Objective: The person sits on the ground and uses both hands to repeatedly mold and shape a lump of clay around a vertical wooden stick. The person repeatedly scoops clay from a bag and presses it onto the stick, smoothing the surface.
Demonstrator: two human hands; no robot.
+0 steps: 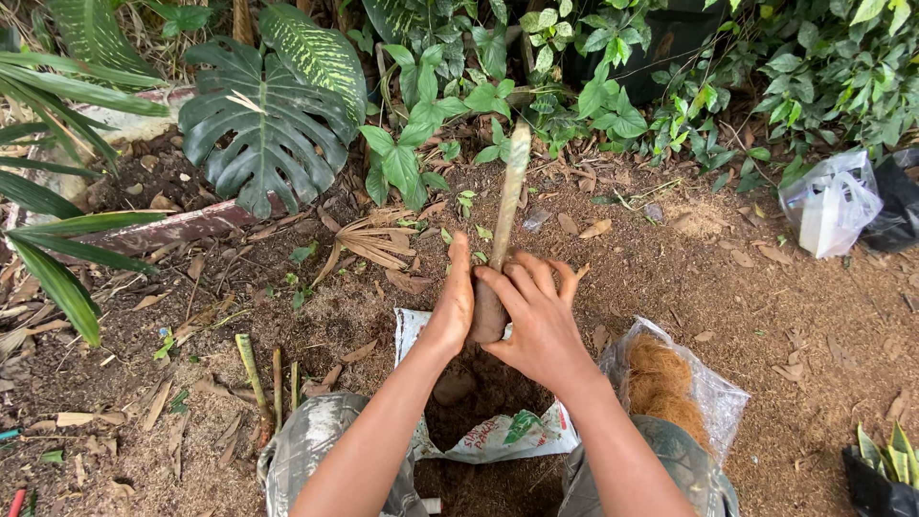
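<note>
Brown soil ball on the base of a pale cutting stem is already shaped and sits upright over the open white sack of soil. Judging by that, the packing looks well along, though the ball is not wrapped yet. Left hand presses flat against its side; right hand curls round it, fingers spread. Clear bag of coconut fibre waits nearby, seemingly untouched.

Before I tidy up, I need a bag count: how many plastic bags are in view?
4: white soil bag under the hands, clear fibre bag beside it, clear bag and black bag far right. Foliage may hide others.
</note>
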